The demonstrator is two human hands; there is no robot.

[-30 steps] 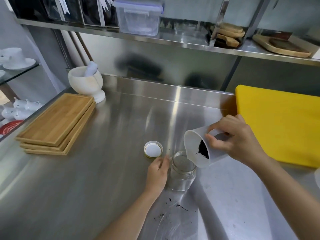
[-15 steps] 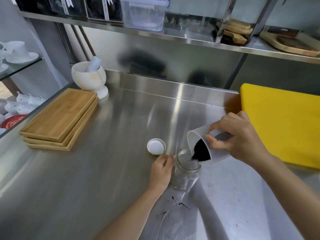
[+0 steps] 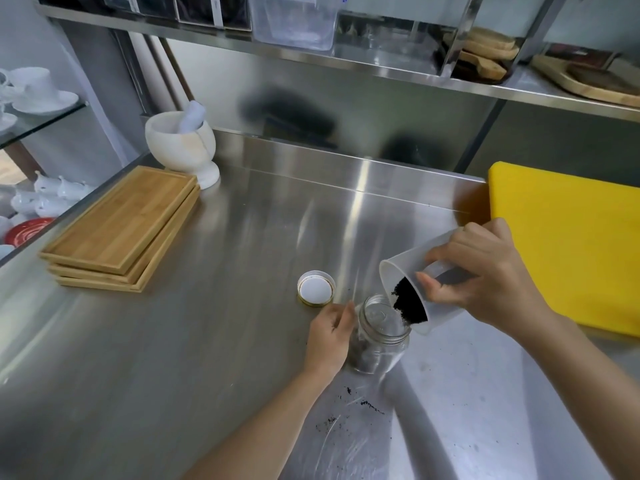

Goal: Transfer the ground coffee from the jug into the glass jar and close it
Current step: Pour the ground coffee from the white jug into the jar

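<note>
While my left hand [image 3: 329, 336] grips the jar [image 3: 379, 336], fingers wrapped around it, my right hand [image 3: 485, 271] clasps the tilted jug [image 3: 412, 271], coffee [image 3: 408, 303] at its lip.

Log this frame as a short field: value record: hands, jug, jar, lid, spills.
left hand: wrapped around the glass jar, steadying it on the steel counter
right hand: gripping the jug, tilted mouth-down over the jar opening
ground coffee: heaped at the jug lip, some dark grounds already in the jar
lid: off, lying inside-up beside the jar
spills: scattered grounds on the counter in front of the jar
</note>
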